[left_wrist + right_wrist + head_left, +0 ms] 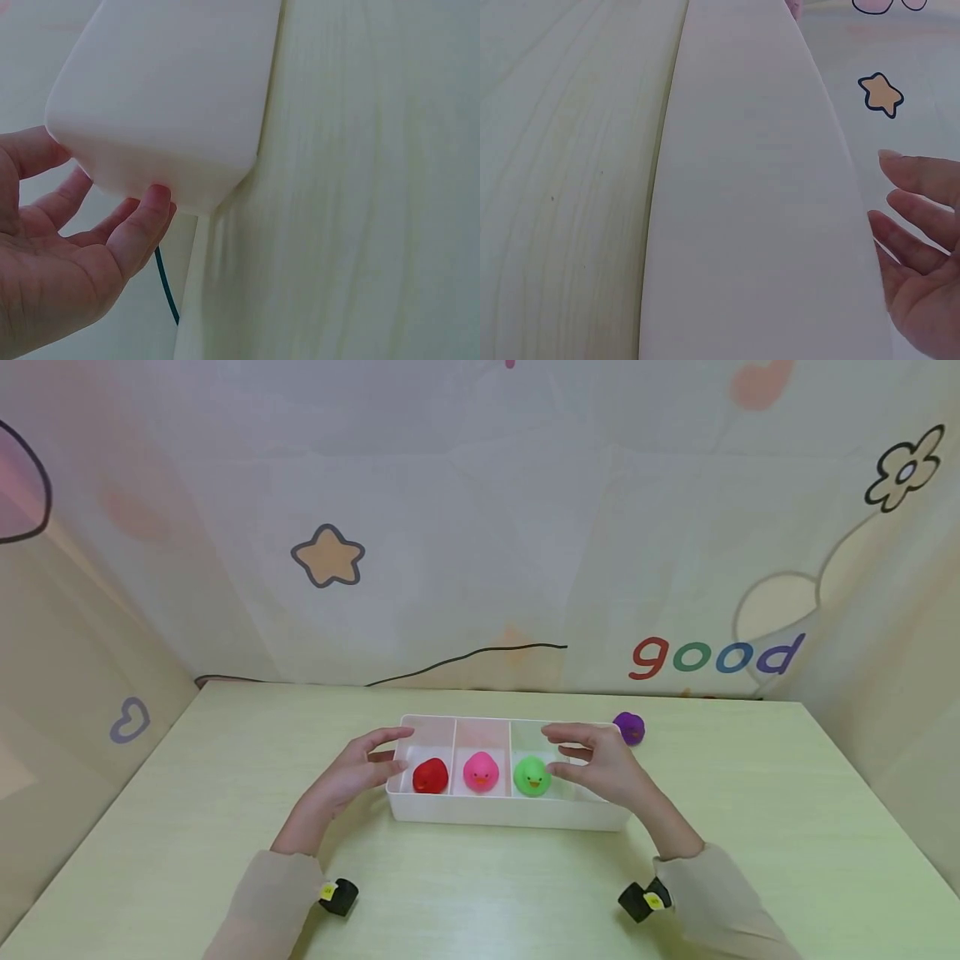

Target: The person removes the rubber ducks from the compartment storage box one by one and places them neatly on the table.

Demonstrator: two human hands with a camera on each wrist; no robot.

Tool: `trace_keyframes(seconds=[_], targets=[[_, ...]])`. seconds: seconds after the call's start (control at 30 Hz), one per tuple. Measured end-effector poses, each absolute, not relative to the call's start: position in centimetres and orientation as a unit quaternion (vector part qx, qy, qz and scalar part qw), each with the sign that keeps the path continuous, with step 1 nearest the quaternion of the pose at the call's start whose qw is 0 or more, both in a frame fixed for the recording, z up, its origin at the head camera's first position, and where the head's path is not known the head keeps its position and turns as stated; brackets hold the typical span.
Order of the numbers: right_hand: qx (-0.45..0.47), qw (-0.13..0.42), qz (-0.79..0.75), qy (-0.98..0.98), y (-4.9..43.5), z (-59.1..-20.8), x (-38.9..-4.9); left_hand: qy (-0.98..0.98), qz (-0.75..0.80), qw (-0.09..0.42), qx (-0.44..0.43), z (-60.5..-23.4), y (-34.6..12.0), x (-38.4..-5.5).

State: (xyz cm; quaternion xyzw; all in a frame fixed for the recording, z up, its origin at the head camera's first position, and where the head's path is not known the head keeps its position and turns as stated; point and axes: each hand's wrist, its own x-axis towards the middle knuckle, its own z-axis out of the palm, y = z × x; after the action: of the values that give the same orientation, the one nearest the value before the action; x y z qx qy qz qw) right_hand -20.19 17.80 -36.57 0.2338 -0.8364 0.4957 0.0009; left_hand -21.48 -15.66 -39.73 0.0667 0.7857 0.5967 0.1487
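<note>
A white divided box (pixel 510 812) sits on the table. The left hand (pixel 358 770) grips its left end, thumb and index fingertips over the rim. In the left wrist view, other fingers of that hand (pixel 82 255) lie against the outer end wall. A red rounded toy (pixel 431 776), a pink toy duck (pixel 481 772) and a green toy duck (pixel 532 776) each occupy one compartment. Over the box's right end hovers the right hand (pixel 607 766), fingers loosely bent and holding nothing, thumb tip close to the green duck. It hides most of the rightmost compartment.
Behind the box's right end, a purple rounded toy (pixel 630 727) lies on the wooden table (pixel 480 893). A printed curtain (pixel 480 543) rises along the table's far edge and both sides. Each wrist carries a small black camera (pixel 339 897).
</note>
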Motion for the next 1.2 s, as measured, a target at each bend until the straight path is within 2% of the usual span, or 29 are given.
trace_keyframes(seconds=[0.47,0.83,1.07,1.2], targets=[[0.243,-0.039,0.403,-0.881,15.8,-37.0,-20.4,0.786,0.596,0.151,0.067,-39.8,-15.7,-21.5],[0.240,-0.039,0.221,-0.945,13.7,-36.6,-20.6,0.786,0.596,0.152,0.063,-39.8,-15.7,-21.5],[0.223,-0.055,0.160,-0.960,12.8,-36.0,-20.5,0.784,0.599,0.151,0.070,-39.8,-15.8,-21.4],[0.243,-0.044,0.127,-0.961,12.6,-36.2,-20.8,0.783,0.600,0.147,0.070,-39.8,-15.8,-21.5]])
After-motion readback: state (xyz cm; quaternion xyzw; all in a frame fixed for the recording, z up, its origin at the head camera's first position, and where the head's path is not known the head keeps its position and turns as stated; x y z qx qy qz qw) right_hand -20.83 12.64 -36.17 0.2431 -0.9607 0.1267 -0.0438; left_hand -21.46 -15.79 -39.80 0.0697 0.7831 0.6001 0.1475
